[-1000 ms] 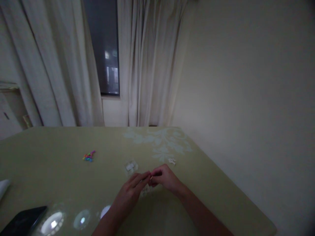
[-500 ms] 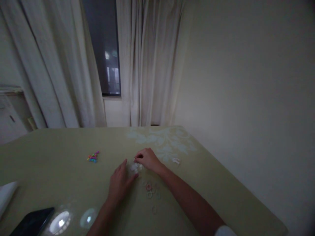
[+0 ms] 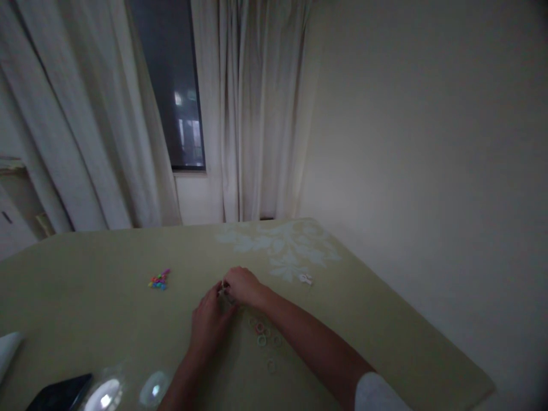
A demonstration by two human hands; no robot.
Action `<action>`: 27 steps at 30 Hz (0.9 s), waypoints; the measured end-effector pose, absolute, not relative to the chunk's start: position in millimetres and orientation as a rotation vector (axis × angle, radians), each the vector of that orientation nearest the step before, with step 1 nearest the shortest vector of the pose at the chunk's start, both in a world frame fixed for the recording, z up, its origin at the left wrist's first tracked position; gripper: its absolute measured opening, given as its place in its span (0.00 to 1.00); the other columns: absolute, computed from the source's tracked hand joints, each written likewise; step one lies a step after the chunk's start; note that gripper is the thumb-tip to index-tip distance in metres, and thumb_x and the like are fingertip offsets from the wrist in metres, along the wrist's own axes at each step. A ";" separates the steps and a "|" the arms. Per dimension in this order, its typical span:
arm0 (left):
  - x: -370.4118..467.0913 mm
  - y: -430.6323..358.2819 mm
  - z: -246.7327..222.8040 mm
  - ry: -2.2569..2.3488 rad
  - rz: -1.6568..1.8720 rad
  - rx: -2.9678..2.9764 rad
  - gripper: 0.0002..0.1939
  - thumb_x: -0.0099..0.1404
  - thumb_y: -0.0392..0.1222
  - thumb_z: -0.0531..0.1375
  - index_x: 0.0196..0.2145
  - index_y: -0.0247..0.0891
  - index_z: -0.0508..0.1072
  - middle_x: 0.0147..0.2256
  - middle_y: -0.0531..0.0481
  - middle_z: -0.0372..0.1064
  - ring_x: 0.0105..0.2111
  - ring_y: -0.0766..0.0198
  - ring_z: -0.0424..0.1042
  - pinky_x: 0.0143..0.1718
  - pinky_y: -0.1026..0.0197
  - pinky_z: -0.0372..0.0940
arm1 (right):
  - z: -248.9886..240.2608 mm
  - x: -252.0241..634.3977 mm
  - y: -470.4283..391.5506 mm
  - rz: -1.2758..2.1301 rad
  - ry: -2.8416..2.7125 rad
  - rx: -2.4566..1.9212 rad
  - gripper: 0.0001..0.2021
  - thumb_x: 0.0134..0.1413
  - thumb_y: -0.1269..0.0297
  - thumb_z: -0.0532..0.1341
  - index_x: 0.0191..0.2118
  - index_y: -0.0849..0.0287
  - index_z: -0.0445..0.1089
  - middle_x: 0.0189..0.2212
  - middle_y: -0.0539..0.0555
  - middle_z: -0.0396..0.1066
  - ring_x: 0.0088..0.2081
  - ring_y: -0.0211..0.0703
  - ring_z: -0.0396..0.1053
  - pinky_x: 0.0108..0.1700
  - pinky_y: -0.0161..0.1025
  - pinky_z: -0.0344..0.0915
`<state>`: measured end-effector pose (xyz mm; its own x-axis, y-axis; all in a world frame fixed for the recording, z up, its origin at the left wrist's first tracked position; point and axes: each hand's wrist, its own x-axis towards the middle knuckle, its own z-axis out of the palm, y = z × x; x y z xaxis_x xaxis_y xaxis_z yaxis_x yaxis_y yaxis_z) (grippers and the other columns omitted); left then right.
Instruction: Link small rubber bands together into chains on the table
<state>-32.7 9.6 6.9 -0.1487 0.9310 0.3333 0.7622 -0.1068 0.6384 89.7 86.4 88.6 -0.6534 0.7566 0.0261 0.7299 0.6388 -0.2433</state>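
My left hand [image 3: 209,319] curls around the left side of a small clear plastic item [image 3: 226,296], thumb near me and fingers on the far side. Whether it is a box or a bag I cannot tell. My right hand [image 3: 243,285] reaches over it from the right, fingertips pinched close to my left fingertips; what they hold is too small and dark to make out. Close to my right wrist lie several small rings [image 3: 261,340], pale ones and a pinkish one.
Small bright multicoloured pieces [image 3: 160,280] lie in a heap to the left. White bits [image 3: 305,278] rest on the right. A dark flat device [image 3: 60,394] and two round shiny lids or dishes [image 3: 154,389] sit near the front left of the table [image 3: 103,319].
My right hand has moved left and slightly nearer, closing up against my left hand and covering most of the clear item. The view has shifted a little.
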 end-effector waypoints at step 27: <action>6.8 -35.2 29.4 1.411 0.760 2.226 0.10 0.69 0.43 0.59 0.36 0.44 0.81 0.39 0.45 0.76 0.39 0.54 0.77 0.42 0.57 0.70 | 62.8 234.3 16.4 0.591 -2.464 -1.277 0.07 0.57 0.62 0.71 0.40 0.58 0.81 0.39 0.54 0.76 0.37 0.41 0.71 0.38 0.35 0.60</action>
